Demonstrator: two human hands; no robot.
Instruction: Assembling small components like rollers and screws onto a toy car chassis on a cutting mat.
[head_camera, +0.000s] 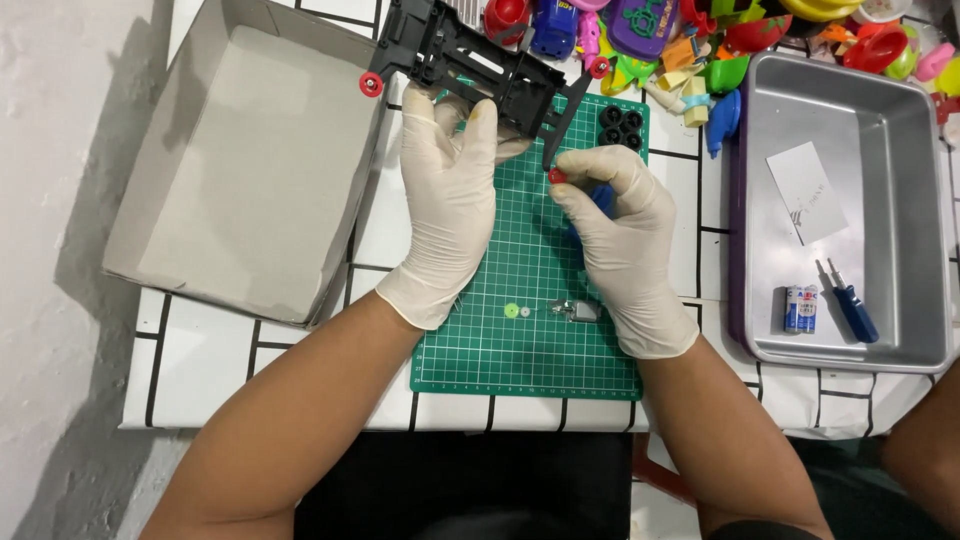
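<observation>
Gloved left hand (447, 205), fingers up, gripping black toy car chassis (470, 62) over green cutting mat (520, 330); right hand (620, 245) pinching small red roller (557, 176) at chassis corner, blue tool tucked in palm. Beyond, four black tyres (620, 125), coloured toys (720, 45).

home hobby bench, not a lab: green cutting mat (530, 320) at centre on a grid-patterned tablecloth (230, 370), bright plastic toys (700, 40) heaped at 1 o'clock, metal parts tray (900, 230) at 3, cardboard box (240, 160) at 10.
</observation>
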